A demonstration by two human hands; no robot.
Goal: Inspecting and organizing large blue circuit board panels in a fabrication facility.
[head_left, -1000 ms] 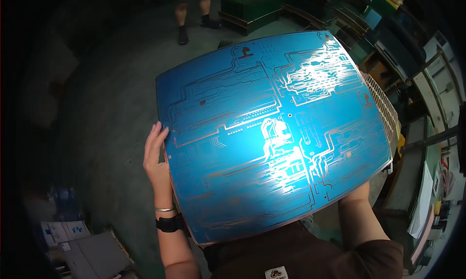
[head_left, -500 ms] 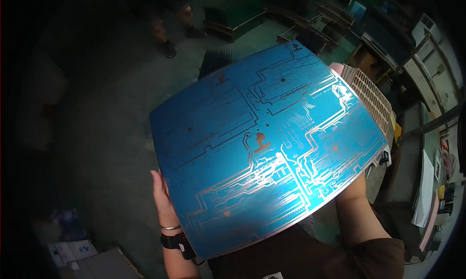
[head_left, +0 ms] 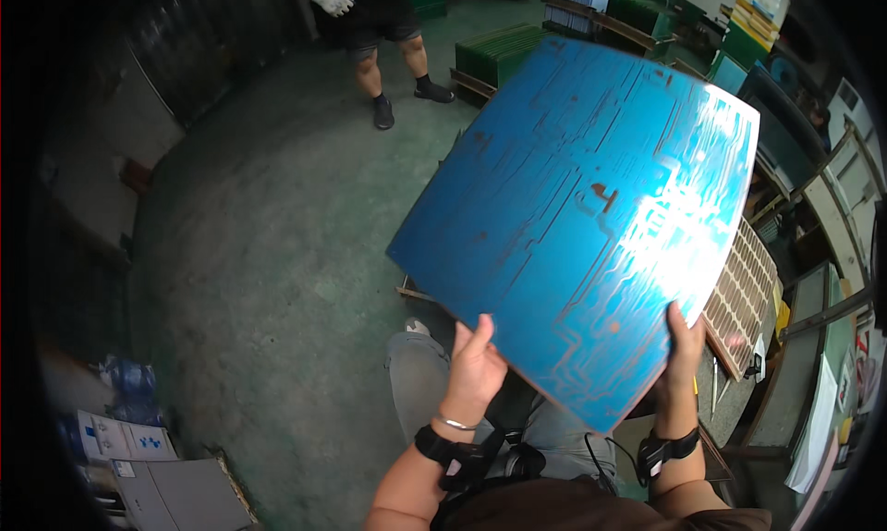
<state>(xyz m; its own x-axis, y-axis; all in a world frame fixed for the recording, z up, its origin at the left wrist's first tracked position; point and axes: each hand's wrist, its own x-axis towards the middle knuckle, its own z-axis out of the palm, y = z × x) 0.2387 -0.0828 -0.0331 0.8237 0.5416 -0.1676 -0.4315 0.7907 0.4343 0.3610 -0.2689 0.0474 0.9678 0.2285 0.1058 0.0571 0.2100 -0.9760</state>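
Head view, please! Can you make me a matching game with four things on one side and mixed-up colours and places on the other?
Things:
1. Board
2. Bangle
3. Glove
4. Shoes

Colours and places:
A. White, on the other person's hand
B. Dark, on the floor
C. Blue, held by the left hand and right hand
D. Silver, around the left wrist

Right pairs: 1-C, 2-D, 3-A, 4-B
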